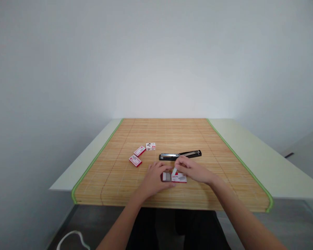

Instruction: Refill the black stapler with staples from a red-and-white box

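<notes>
1. The open staple box is lying flat on the bamboo mat near the front edge of the counter, between the two hands.
2. The left hand is bracing the box's left end, its grip closing on it from the side.
3. The right hand is pinching a small pale piece just above the box, fingertips pressed together. Whether that is a staple strip or the box flap is too small to tell.
4. A black stapler is lying swung open just beyond the hands.
5. Risk, as I judge it: such a thin piece is likely slipping or snapping if the pinch is tilting it. The box is probably sliding on the slats if the left hand is easing off, and loose staples could be falling between them.
6. Count: one open box, one stapler and three closed staple boxes, namely the nearest box, the middle box and the far box, sitting together to the left, well apart from the hands.
</notes>
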Demonstrator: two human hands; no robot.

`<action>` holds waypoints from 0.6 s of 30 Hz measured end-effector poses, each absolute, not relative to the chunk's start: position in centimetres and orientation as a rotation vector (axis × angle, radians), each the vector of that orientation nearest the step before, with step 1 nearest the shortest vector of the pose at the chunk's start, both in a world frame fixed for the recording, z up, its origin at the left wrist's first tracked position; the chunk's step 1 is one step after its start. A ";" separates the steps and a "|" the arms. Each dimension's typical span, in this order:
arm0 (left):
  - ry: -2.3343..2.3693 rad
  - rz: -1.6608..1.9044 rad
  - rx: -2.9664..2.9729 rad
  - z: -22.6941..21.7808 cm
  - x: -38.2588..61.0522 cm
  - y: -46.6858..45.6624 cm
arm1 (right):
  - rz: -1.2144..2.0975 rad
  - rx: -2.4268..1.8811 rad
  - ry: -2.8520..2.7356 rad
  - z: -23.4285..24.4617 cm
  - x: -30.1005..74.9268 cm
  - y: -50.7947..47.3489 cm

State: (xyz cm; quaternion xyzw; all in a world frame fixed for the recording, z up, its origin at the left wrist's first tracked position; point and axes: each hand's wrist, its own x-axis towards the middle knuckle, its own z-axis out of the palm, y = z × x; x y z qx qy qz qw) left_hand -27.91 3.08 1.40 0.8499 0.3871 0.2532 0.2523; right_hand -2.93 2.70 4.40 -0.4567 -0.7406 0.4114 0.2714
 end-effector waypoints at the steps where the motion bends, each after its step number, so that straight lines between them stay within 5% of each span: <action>1: 1.064 0.688 2.308 1.4 -28.3 3.1 | 1.078 -1.215 -2.045 4.3 -3.6 3.1; 18: 1.223 0.734 2.312 1.3 -27.5 2.5 | 0.493 -1.416 -1.991 2.6 -6.9 1.6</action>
